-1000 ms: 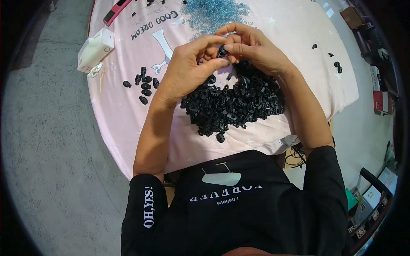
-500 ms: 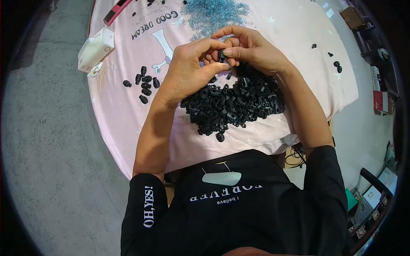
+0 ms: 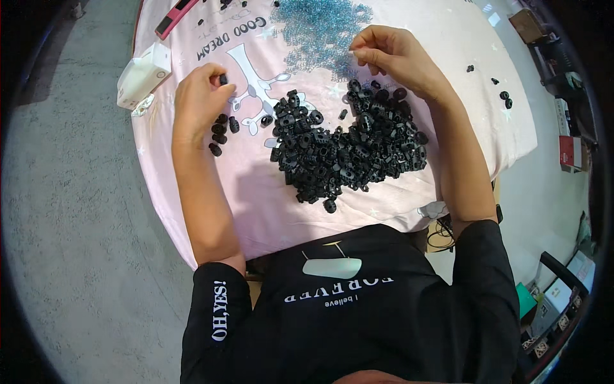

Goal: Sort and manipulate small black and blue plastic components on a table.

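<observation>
My left hand (image 3: 199, 99) is at the left of the table, pinching a small black cord lock (image 3: 223, 79) between thumb and fingers. Just below it lies a small group of similar ribbed black cord locks (image 3: 219, 138), partly covered by the hand. At the right edge of a heap of bluish metal springs (image 3: 313, 32), my right hand (image 3: 400, 64) has thumb and fingertips drawn together; whatever is between them is too small to make out. A big pile of loose black plastic parts (image 3: 345, 153) spreads between my forearms, nearest my body.
A white tissue box (image 3: 144, 75) and a pink-red oblong object (image 3: 174, 17) lie along the table's left edge. Several stray black pieces (image 3: 505, 99) rest at the right. The pink printed cloth (image 3: 268, 198) covers the round-edged table.
My hands were together above the pile around a black piece. They have parted: the left went left with the cord lock, the right moved slightly up and right to the springs.
</observation>
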A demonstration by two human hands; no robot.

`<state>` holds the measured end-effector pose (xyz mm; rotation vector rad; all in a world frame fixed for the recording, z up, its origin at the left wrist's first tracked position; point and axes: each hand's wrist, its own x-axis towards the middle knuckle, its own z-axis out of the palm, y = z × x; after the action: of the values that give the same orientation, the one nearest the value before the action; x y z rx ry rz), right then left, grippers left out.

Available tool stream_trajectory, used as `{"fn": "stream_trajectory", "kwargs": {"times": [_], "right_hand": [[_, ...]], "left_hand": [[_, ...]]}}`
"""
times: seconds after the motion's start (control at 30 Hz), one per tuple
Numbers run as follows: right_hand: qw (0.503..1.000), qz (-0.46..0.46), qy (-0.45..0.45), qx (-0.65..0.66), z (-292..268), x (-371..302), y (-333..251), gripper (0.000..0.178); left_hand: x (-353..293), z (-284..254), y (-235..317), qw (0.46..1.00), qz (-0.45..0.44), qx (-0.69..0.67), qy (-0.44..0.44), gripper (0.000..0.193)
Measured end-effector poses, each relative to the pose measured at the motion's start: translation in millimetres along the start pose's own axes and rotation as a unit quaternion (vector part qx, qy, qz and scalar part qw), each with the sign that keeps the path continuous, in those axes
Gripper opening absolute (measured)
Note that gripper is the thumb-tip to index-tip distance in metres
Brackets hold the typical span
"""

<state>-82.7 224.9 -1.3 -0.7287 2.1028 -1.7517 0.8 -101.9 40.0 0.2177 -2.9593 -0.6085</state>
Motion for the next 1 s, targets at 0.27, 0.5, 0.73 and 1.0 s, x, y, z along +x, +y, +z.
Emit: {"fn": "stream_trajectory", "kwargs": {"times": [0.27,0.5,0.73,1.0], "right_hand": [[0.987,0.078,-0.103,-0.098,-10.5,-3.9,-5.2,0.011],[0.983,0.028,-0.052,-0.175,-7.4,-2.6,7.1,0.012],[0.975,-0.005,-0.083,-0.208,-5.4,-4.4,4.7,0.015],[0.980,-0.053,-0.099,-0.163,0.5,-3.8,8.6,0.014]], "left_hand": [[2.5,-3.5,-6.6,0.998,0.009,-0.051,0.019,0.026],[-24.3,50.6,90.2,0.938,0.230,-0.258,-0.041,0.016],[-31.0,81.9,104.5,0.921,0.346,-0.174,-0.040,0.018],[-21.9,72.8,88.8,0.946,0.261,-0.192,-0.014,0.019]]}}
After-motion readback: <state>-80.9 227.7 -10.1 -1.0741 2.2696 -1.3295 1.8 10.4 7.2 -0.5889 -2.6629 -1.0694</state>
